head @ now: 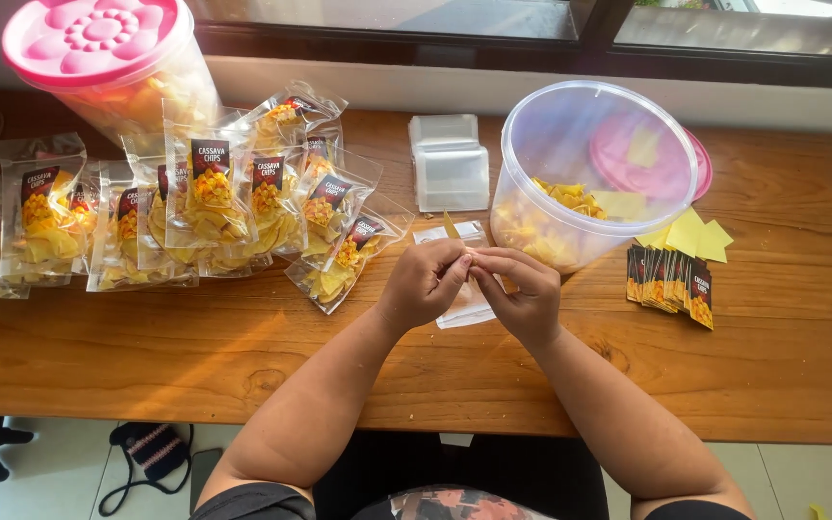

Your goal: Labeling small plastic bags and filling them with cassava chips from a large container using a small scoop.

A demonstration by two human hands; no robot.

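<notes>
A: Nearest us are the forearms, and then the left hand and right hand, meeting knuckle to knuckle over the wooden surface.

B: Both are pinched narrow on the mouth of a small clear pouch, which hangs from the fingertips with its lower part lying flat on the wood, just in front of the open clear tub of yellow chips.

A: What makes this go well, do you think?

B: Rubbing the two film layers apart with thumb and forefinger, I'd judge, rather than tugging. Thin plastic clings.

A: And the finished bags?

B: The filled pouches sit well off to the left, and the printed labels lie to the right, near the tub.
</notes>
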